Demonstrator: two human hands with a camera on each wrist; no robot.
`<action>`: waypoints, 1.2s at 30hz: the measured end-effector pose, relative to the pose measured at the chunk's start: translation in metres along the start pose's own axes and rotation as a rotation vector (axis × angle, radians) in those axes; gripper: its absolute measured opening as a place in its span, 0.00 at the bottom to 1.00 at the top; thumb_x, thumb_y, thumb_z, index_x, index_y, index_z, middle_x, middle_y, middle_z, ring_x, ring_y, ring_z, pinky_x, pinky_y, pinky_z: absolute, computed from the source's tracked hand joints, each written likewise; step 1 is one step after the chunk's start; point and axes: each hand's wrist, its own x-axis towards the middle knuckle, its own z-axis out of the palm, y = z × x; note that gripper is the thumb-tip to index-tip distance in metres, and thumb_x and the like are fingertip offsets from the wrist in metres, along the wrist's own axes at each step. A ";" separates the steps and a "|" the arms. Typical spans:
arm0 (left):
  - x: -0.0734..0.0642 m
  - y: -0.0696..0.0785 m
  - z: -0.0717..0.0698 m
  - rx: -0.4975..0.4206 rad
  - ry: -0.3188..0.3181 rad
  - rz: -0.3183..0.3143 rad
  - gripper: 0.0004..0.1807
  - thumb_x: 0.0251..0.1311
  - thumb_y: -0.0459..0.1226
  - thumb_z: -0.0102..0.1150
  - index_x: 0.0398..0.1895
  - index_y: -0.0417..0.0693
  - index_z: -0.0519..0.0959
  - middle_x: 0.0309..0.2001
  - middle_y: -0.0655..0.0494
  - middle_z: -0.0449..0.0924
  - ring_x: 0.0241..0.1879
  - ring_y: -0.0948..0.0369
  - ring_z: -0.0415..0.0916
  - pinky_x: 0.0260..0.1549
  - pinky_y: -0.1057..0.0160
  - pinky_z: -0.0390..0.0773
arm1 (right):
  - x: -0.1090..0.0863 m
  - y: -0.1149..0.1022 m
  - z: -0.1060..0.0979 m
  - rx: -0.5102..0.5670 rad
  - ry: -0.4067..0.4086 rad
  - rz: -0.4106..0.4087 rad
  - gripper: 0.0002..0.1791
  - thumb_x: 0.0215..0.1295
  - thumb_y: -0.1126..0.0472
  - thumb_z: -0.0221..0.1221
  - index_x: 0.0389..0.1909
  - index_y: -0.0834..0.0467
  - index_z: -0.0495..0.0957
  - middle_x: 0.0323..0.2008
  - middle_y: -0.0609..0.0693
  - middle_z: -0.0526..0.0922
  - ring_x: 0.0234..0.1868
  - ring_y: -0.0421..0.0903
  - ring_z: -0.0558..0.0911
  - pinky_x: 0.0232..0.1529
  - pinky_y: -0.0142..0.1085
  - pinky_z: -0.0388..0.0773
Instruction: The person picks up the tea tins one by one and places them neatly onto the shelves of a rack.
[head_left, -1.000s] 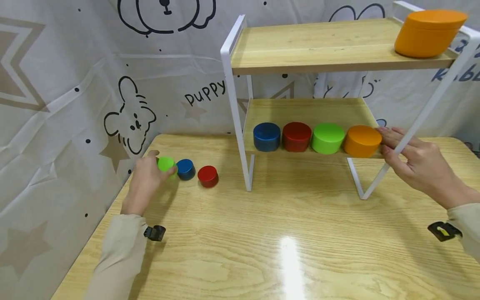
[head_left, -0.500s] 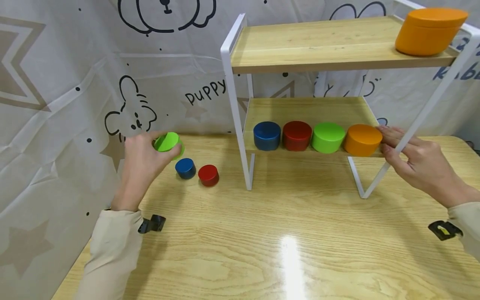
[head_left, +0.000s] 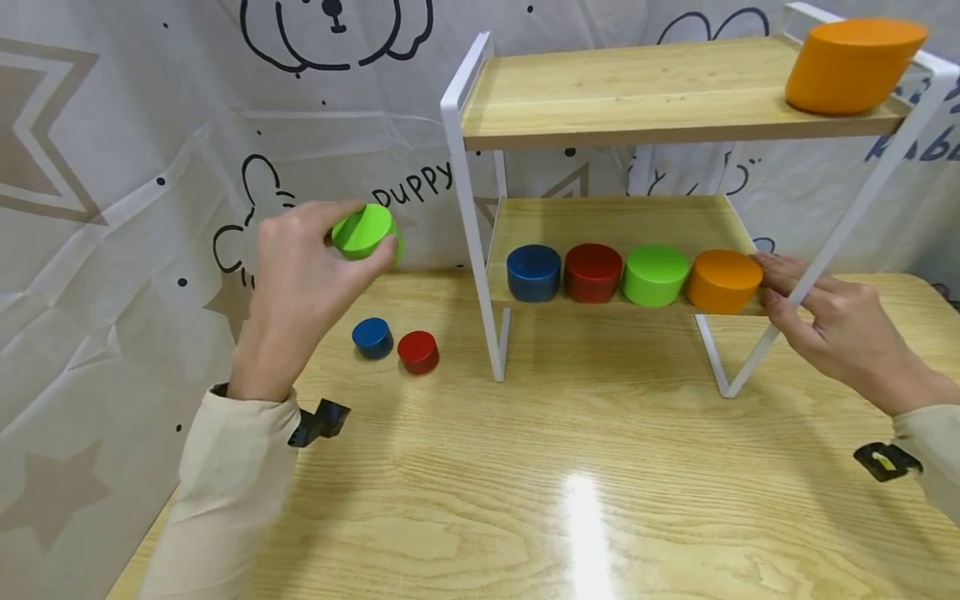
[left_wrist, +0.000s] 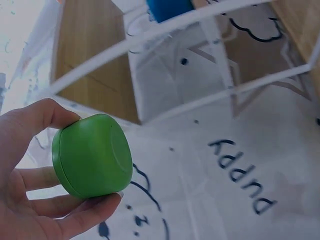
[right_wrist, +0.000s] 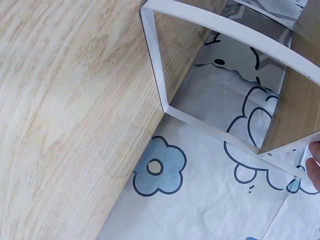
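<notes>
My left hand [head_left: 307,283] is raised above the table's left side. It grips a small round green container [head_left: 365,232] between thumb and fingers; the left wrist view shows its smooth rounded side. My right hand [head_left: 836,325] reaches past the white frame at the shelf's right end. Its fingers extend to the side of an orange round container [head_left: 724,281], and the frame covers part of the hand. On the lower shelf board [head_left: 615,218], blue [head_left: 533,273], red [head_left: 593,273] and green [head_left: 655,276] containers line up left of the orange one.
Small blue [head_left: 372,338] and red [head_left: 418,352] round containers lie on the table [head_left: 480,500] left of the shelf. A larger orange oval container [head_left: 855,67] stands on the top board [head_left: 637,87]. A printed cloth [head_left: 135,292] hangs at the back and left.
My left hand has lifted the green container off the table beside the small blue one, carrying it up and to the right. My right hand has stayed at the shelf.
</notes>
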 end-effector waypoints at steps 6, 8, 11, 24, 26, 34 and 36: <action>0.016 0.021 -0.012 -0.035 0.015 0.046 0.15 0.55 0.41 0.62 0.40 0.40 0.86 0.35 0.47 0.85 0.29 0.58 0.74 0.26 0.73 0.68 | 0.000 -0.002 0.001 -0.003 -0.001 0.003 0.23 0.72 0.51 0.52 0.60 0.61 0.75 0.56 0.59 0.79 0.62 0.40 0.71 0.60 0.12 0.52; 0.019 0.028 -0.018 -0.045 0.010 0.043 0.15 0.55 0.41 0.63 0.41 0.42 0.86 0.35 0.48 0.85 0.29 0.59 0.74 0.27 0.76 0.68 | 0.001 -0.002 0.001 0.001 -0.003 0.003 0.23 0.71 0.52 0.52 0.60 0.61 0.75 0.56 0.59 0.79 0.62 0.40 0.71 0.60 0.12 0.53; 0.023 0.036 -0.024 -0.057 0.001 0.048 0.14 0.55 0.42 0.62 0.40 0.44 0.87 0.33 0.50 0.85 0.27 0.61 0.72 0.25 0.76 0.67 | 0.001 -0.003 0.000 -0.004 -0.009 0.008 0.23 0.71 0.52 0.52 0.60 0.61 0.75 0.57 0.59 0.78 0.62 0.40 0.71 0.60 0.12 0.52; 0.044 0.060 -0.026 -0.060 -0.007 0.080 0.14 0.53 0.48 0.61 0.39 0.56 0.87 0.31 0.57 0.83 0.28 0.59 0.72 0.25 0.71 0.67 | 0.002 -0.003 0.001 0.009 -0.007 0.020 0.22 0.71 0.53 0.53 0.60 0.60 0.75 0.57 0.58 0.79 0.61 0.32 0.66 0.59 0.11 0.53; 0.048 0.063 -0.025 -0.051 -0.024 0.087 0.15 0.52 0.49 0.61 0.41 0.58 0.87 0.32 0.58 0.84 0.29 0.60 0.73 0.25 0.70 0.68 | 0.001 -0.003 0.001 0.006 -0.005 0.023 0.22 0.71 0.53 0.53 0.60 0.60 0.75 0.57 0.58 0.79 0.61 0.32 0.66 0.58 0.10 0.53; 0.055 0.084 -0.030 -0.039 -0.065 0.096 0.17 0.52 0.50 0.59 0.42 0.56 0.87 0.34 0.59 0.85 0.29 0.63 0.73 0.25 0.72 0.70 | 0.001 -0.003 0.000 0.002 0.005 0.023 0.22 0.71 0.54 0.53 0.60 0.60 0.75 0.57 0.58 0.79 0.61 0.33 0.67 0.58 0.11 0.53; 0.060 0.089 -0.029 -0.061 -0.079 0.097 0.17 0.52 0.50 0.59 0.42 0.57 0.87 0.32 0.59 0.85 0.28 0.61 0.73 0.24 0.71 0.70 | 0.001 -0.003 -0.001 -0.002 0.005 0.023 0.22 0.71 0.54 0.53 0.60 0.61 0.75 0.57 0.58 0.79 0.61 0.36 0.69 0.59 0.11 0.53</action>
